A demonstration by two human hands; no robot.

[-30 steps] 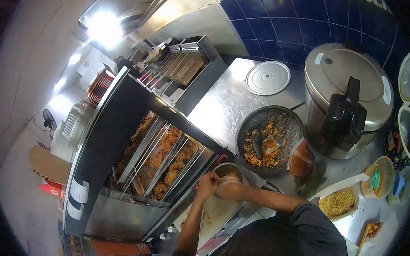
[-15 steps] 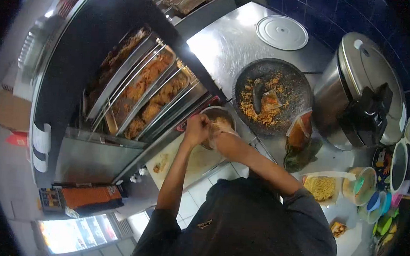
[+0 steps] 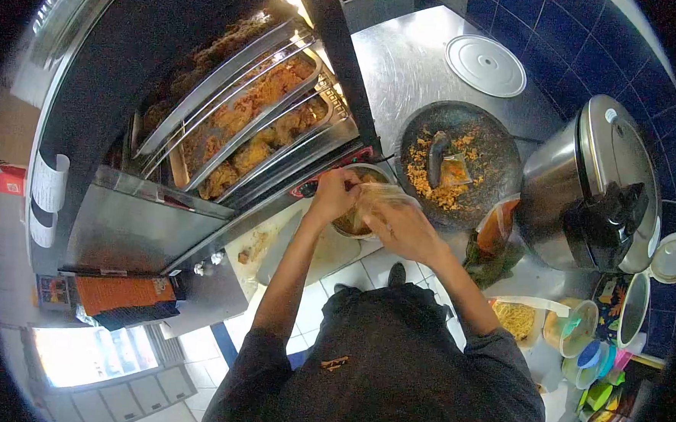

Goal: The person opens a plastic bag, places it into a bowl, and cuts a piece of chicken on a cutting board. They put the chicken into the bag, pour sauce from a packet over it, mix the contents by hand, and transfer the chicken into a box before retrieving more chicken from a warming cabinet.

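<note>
My left hand (image 3: 334, 198) is closed, its fingertips pinching the edge of a clear, thin plastic bag (image 3: 385, 192). Close beside it, my right hand (image 3: 404, 228) grips the same plastic, which stretches over its fingers and partly blurs them. Both hands are above a round metal pot (image 3: 369, 167) holding brownish food; hands and plastic hide much of its inside. A dark stone mortar (image 3: 494, 146) stands just beyond my right hand. In it lie orange-brown crumbs, a dark pestle (image 3: 435, 161) and a small packet with reddish contents (image 3: 455, 170).
Trays of fried food (image 3: 244, 114) fill the display cabinet on the left. A large steel cooker (image 3: 557, 188) stands right of the mortar, near a bag of red sauce (image 3: 498, 227). Noodles (image 3: 513, 321) and plastic tubs (image 3: 574, 334) sit lower right. A cutting board (image 3: 305, 247) lies below the pot.
The view has shifted, showing more floor and a shoe. My right hand has turned so its back shows more fully, and the plastic over its fingers is more spread out.
</note>
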